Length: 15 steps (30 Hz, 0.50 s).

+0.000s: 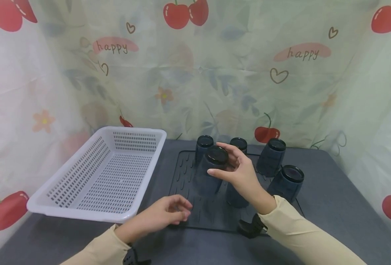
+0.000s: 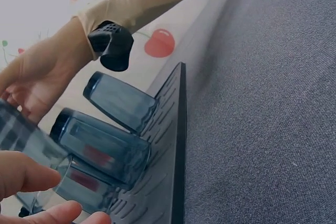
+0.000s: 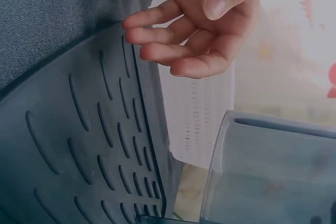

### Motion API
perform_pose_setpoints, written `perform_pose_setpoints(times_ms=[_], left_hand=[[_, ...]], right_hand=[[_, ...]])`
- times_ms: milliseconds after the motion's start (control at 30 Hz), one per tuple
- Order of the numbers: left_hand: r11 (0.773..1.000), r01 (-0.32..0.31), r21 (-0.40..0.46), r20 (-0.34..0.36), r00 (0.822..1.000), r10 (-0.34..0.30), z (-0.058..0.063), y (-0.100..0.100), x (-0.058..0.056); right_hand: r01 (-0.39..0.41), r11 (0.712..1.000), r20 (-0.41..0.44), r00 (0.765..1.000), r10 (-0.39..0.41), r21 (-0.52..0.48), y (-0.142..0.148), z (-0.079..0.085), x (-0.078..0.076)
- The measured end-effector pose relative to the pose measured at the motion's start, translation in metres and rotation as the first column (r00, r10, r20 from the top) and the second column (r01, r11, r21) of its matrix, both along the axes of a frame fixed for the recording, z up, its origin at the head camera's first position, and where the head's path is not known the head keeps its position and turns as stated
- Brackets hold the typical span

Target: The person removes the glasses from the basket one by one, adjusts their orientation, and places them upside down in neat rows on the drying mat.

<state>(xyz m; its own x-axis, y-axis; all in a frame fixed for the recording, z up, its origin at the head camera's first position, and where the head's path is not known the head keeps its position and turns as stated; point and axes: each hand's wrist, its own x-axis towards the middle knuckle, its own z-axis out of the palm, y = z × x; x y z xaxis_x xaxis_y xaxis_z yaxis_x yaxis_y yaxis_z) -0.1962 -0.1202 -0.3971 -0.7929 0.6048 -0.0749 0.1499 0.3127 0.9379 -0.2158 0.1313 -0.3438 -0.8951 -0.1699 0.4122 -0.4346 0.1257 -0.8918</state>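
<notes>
My right hand (image 1: 243,175) grips a blue-tinted drinking glass (image 1: 208,176) near its dark base, thumb on one side and fingers round the other. The glass is upside down over the left part of a dark ribbed drying mat (image 1: 198,217); in the right wrist view its rim (image 3: 212,166) points towards the left hand's side. Relaxed and holding nothing, my left hand (image 1: 164,213) hovers by the mat's front left corner, palm turned towards the glass. Beneath my right forearm, another upturned glass (image 1: 236,197) is partly hidden.
More upturned glasses stand on the mat: one back left (image 1: 203,143), one back middle (image 1: 238,143), and two at the right (image 1: 271,158). A white slotted plastic basket (image 1: 149,169) sits left of the mat on the grey cloth-covered table (image 1: 341,206). A patterned curtain (image 1: 198,92) hangs behind.
</notes>
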Motion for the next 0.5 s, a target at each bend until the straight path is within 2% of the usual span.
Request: perform_pose_setpoints(times_ms=[267, 500], left_hand=[[1.000, -0.007, -0.002, 0.003, 1.000, 0.007, -0.001, 0.000, -0.001], [1.000, -0.016, -0.010, -0.003, 1.000, 0.016, -0.001, 0.001, 0.000]], right_hand=[[0.010, 0.999, 0.013, 1.000, -0.011, 0.041, -0.016, -0.006, -0.009], [0.030, 0.998, 0.044, 0.999, -0.033, 0.053, -0.026, -0.019, -0.015]])
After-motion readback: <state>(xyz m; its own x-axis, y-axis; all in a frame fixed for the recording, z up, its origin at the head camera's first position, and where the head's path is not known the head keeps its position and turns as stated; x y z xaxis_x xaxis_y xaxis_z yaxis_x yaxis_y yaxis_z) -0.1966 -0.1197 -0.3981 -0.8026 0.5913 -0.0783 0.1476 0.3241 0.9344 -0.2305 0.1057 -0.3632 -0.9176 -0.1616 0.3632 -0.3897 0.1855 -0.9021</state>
